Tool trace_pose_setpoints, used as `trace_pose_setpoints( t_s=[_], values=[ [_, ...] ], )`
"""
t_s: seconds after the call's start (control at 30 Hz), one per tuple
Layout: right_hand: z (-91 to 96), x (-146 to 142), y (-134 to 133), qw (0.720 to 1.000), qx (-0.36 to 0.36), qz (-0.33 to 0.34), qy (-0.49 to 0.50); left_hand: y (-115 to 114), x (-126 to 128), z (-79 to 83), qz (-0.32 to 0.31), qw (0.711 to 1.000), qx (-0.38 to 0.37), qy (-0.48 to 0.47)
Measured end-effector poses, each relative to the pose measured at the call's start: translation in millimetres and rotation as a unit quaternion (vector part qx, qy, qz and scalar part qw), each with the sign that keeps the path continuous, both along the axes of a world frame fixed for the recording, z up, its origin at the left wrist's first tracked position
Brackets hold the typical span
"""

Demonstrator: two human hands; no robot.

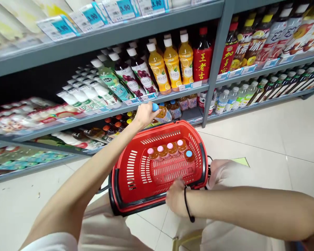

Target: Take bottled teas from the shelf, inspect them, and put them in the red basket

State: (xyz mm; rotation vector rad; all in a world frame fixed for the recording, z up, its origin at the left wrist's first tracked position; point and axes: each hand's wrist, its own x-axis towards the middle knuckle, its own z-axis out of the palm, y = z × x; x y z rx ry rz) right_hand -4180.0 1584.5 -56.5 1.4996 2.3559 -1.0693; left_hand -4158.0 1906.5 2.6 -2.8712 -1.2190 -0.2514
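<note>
My left hand [144, 115] is closed around the blue-capped top of a bottle of amber drink [162, 114], at the lower shelf just beyond the basket. The bottle is tilted, and my fingers hide part of its cap. A red shopping basket [132, 174] with black handles sits in front of me between my legs. My right hand [176, 198], slightly blurred, is closed over its near rim. Inside, several pink-capped bottles [171, 150] stand in a row along the far side, with one blue-capped bottle [189, 156] at the right end.
Grey shelves [157, 29] run across the far side. Orange juice bottles [170, 64], grape drink bottles [131, 75] and a red-labelled bottle [202, 55] stand above the left hand. A shelf post [215, 66] rises right of them. Tiled floor [264, 143] lies to the right.
</note>
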Motion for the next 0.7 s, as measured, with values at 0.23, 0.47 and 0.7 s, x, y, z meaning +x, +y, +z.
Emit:
trace_pose_setpoints(
  t_s=[0.23, 0.47, 0.7],
  values=[
    [47.7, 41.9, 53.7, 0.982, 0.129, -0.097, 0.099, -76.8, -71.9, 113.4, 0.005, 0.969, 0.028, -0.245],
    [41.4, 84.9, 105.7, 0.781, -0.161, -0.349, 0.492, -133.2, -143.2, 201.6, -0.026, 0.883, -0.048, -0.466],
    [62.0, 66.3, 104.7, 0.639, -0.331, -0.285, 0.633, -107.5, -177.7, 135.9, 0.025, 0.843, -0.251, -0.475]
  ],
)
